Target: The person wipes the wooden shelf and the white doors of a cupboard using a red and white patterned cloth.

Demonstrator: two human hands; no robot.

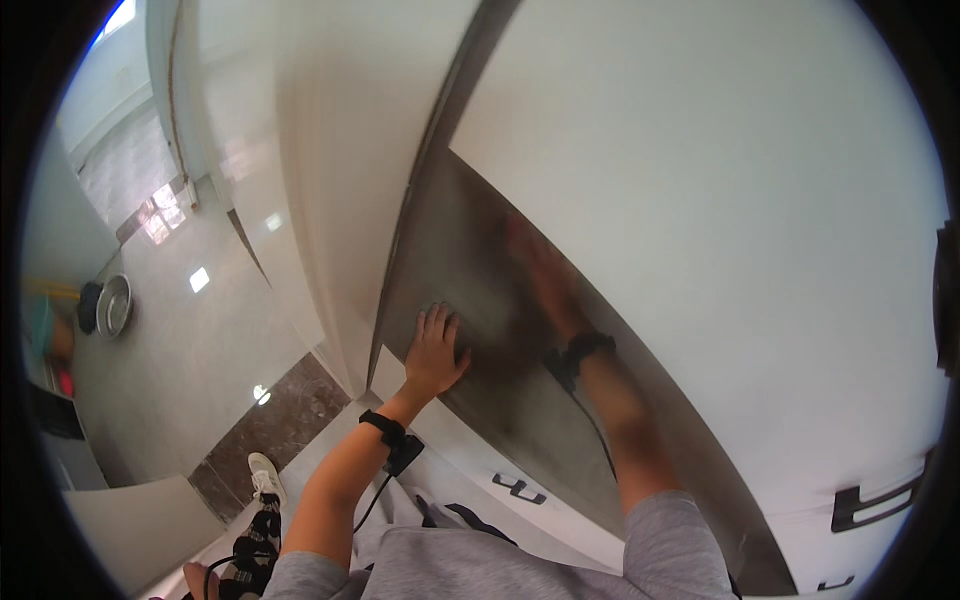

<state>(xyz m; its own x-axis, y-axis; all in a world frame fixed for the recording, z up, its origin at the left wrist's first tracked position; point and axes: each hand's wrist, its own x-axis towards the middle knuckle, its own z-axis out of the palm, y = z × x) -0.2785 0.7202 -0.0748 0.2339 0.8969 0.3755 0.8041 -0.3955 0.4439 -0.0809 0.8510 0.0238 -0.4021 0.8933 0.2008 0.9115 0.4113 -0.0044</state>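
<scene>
My left hand (433,352) rests palm down on the front edge of a grey surface (450,232) set between white cabinet parts, fingers a little spread and nothing in them. Farther in over the same surface, my right hand (541,259) reaches out beside the upper white cabinet panel (690,225). Motion blur and shadow hide its fingers, so I cannot tell whether it holds anything. Black straps with small boxes circle both wrists, a cable running from each. Below the surface is a white cabinet front with black handles (519,488).
A white panel (345,150) stands along the left of the surface. Larger black handles (874,501) stick out at right. Beyond a doorway with a brown stone threshold (270,427), a metal basin (114,306) sits on the tiled floor. Another person's shoe (266,478) is at lower left.
</scene>
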